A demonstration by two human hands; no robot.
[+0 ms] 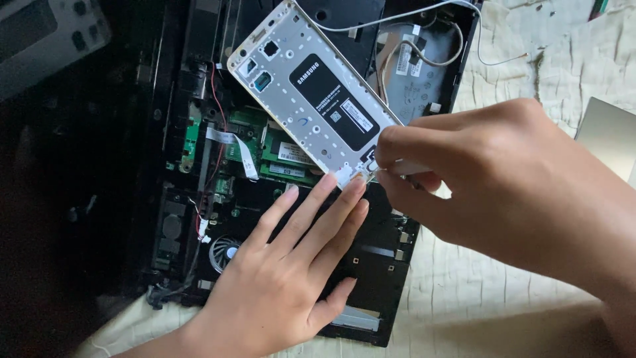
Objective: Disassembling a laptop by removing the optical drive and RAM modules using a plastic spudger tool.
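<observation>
An opened phone frame (311,93), white and gold with a black battery, lies tilted on an open black laptop chassis (371,265). My left hand (285,278) rests flat on the chassis, fingers apart, fingertips touching the phone's lower edge. My right hand (490,179) comes in from the right, fingers pinched on a small white tool (404,167) whose tip meets the phone's bottom corner.
Green circuit boards (285,156), a white ribbon cable (242,149), a fan (224,252) and red wires show inside the laptop. White cables (397,20) cross its top. A cream quilted cloth (530,40) lies beneath. A grey device (46,33) sits top left, a silver panel (613,136) at right.
</observation>
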